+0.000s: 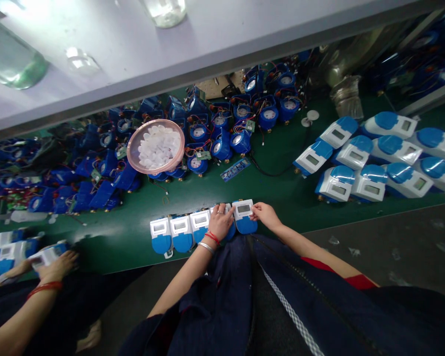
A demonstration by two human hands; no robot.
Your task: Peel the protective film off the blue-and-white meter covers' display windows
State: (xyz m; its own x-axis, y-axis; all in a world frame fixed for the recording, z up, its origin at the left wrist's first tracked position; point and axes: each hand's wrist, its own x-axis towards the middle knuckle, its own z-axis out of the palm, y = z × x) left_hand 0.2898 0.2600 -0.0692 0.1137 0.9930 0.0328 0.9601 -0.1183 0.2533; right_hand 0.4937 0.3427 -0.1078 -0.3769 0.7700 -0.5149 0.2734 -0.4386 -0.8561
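We see a row of cased meters (193, 227) along the near edge of the bench (282, 198); our left hand (220, 222) and right hand (265, 215) rest at its right end; far left lie open meters (215, 133) with a dish of caps (156, 147) on them; far right lies a cluster of finished meters (374, 158); a co-worker's hand (57, 264) sits near left.

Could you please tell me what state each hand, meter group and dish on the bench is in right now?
left hand: resting flat on a meter in the row.
right hand: fingertips touching the end meter's side.
end meter: lying flat, display up, cased.
row of meters: side by side at the bench edge, cased.
pink dish: filled with white caps, perched on meters.
uncased blue meters: heaped, wires exposed.
finished meters: cased, grouped.
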